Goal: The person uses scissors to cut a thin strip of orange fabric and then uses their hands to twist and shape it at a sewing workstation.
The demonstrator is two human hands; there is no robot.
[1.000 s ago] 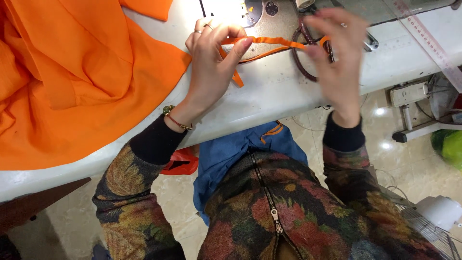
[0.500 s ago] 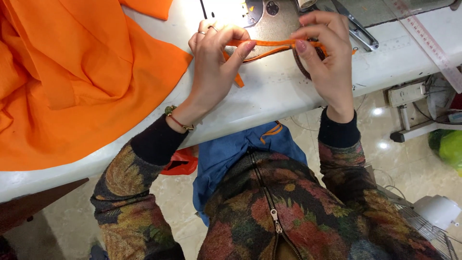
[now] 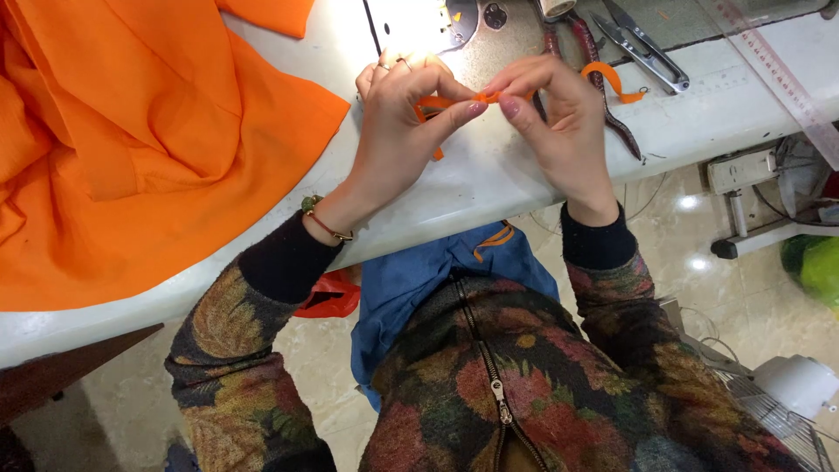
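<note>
Now | hands: left hand, right hand fingertips together | both pinching orange strip

Orange cloth left, scissors right

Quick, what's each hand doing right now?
Left hand: closed, pinching the orange fabric strip.
Right hand: closed, pinching the same strip at its other side.

White sewing table, orange fabric heaped left, thread snips, clear ruler right
</note>
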